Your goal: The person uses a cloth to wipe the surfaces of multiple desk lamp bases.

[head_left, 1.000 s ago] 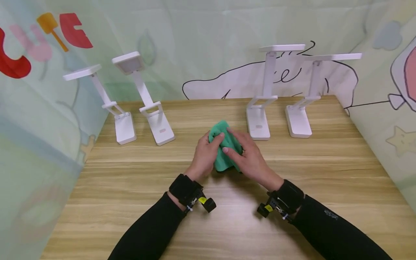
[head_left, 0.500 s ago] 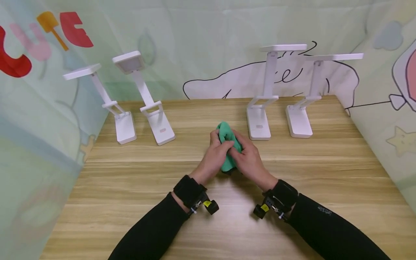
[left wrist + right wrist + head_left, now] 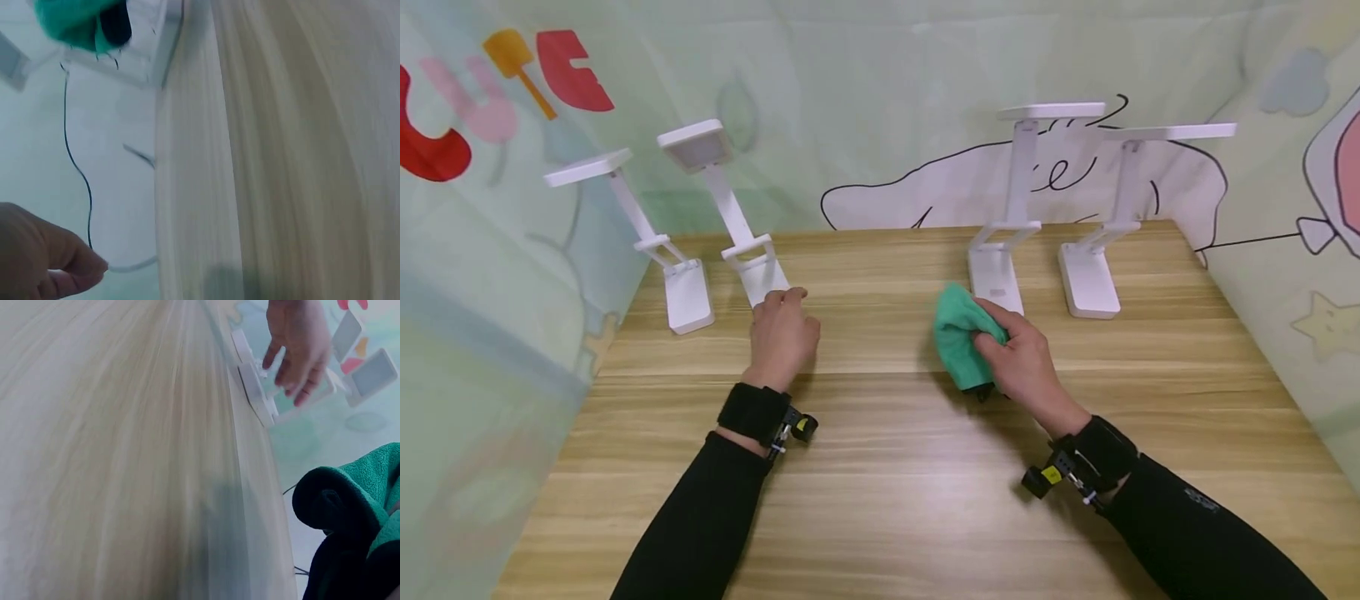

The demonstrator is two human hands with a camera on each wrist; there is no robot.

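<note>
My right hand (image 3: pixel 1028 367) grips a folded green cloth (image 3: pixel 958 335) with a dark underside, held just in front of the inner right desk lamp (image 3: pixel 996 279). In the right wrist view the cloth (image 3: pixel 369 478) fills the lower right corner, its dark side partly rolled outward. My left hand (image 3: pixel 781 337) holds nothing and overlaps the front of the inner left desk lamp's base (image 3: pixel 763 282). Seen in the right wrist view, the left hand's fingers (image 3: pixel 303 381) hang loosely bent close by that lamp. Only part of the left hand (image 3: pixel 44 256) shows in the left wrist view.
An outer left white lamp (image 3: pixel 688 296) and an outer right white lamp (image 3: pixel 1088 279) also stand upright toward the back of the wooden table (image 3: pixel 880 483). Patterned fabric (image 3: pixel 880 100) hangs behind and at both sides.
Both hands were together on the cloth. The left hand has let go and moved left to the inner left lamp. The right hand has carried the cloth a little right.
</note>
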